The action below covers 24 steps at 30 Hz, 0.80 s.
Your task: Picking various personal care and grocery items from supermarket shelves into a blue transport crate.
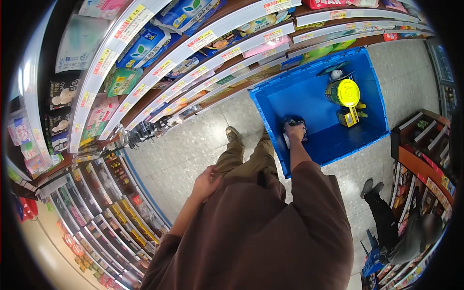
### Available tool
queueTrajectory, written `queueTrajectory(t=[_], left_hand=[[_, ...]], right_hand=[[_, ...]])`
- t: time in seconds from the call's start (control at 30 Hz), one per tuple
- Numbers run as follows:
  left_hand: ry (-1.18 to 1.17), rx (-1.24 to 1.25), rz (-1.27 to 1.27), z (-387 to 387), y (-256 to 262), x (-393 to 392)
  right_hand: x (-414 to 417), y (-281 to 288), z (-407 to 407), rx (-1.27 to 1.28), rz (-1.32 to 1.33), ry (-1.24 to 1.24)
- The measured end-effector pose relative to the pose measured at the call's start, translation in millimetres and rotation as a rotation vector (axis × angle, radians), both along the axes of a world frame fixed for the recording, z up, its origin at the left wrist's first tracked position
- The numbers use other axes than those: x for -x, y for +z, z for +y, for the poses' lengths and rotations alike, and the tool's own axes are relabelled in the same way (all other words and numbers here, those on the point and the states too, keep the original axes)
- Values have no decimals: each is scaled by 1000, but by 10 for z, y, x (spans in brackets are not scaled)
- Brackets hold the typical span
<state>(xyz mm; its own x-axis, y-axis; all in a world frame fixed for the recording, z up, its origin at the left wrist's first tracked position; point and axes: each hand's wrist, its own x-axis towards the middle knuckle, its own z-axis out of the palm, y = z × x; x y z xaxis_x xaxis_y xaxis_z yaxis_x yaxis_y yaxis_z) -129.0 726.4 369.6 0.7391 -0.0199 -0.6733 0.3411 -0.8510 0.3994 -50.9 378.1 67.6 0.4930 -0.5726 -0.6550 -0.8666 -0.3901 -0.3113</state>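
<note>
My right hand [295, 132] reaches into a large blue plastic crate [311, 159] and is closed on a dark package [298, 120] near the crate's near left side. A white item [287, 140] lies beside that package, partly hidden. At the crate's far right stand a tin with a yellow lid [348, 93], a yellow and black box [347, 117], small yellow-capped bottles [361, 110] and a white and grey item [336, 74]. My left hand [207, 183] rests by my trouser leg, fingers slightly curled, holding nothing that I can see.
Store shelves [203, 41] with packaged goods curve along the front and left. Another shelf unit [105, 217] stands at lower left. At the right, a person in dark trousers [382, 217] is by more shelves [417, 174] and a blue plastic stool or basket [371, 255]. Tiled floor [188, 152] lies between.
</note>
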Motion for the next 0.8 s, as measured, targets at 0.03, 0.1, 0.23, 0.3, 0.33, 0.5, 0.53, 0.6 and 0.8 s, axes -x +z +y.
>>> queueTrajectory(t=[0.03,0.1,0.23,0.3,0.33,0.5,0.53,0.6,0.8], left_hand=[[-5,-16,25,9,-2,31],[-6,-35,50,15,-7,53],[2,-42,58,70,0,100],[17,-45,54,109,7,121],[-3,-26,52,79,-2,68],[-28,6,3,115,-114,-8],[-57,46,-33,140,-146,-19],[-57,150,-130,130,-56,-123],[168,215,-754,423,123,-911]], right_hand=[[35,-64,42,-4,43,-5],[91,-195,74,-19,49,-15],[132,-302,46,-46,202,183],[116,-282,50,-50,226,266],[200,-458,-77,-23,271,290],[223,-343,-151,117,116,262],[214,-291,-154,112,96,274],[165,-138,-174,-3,-61,336],[151,250,-123,-27,-325,276]])
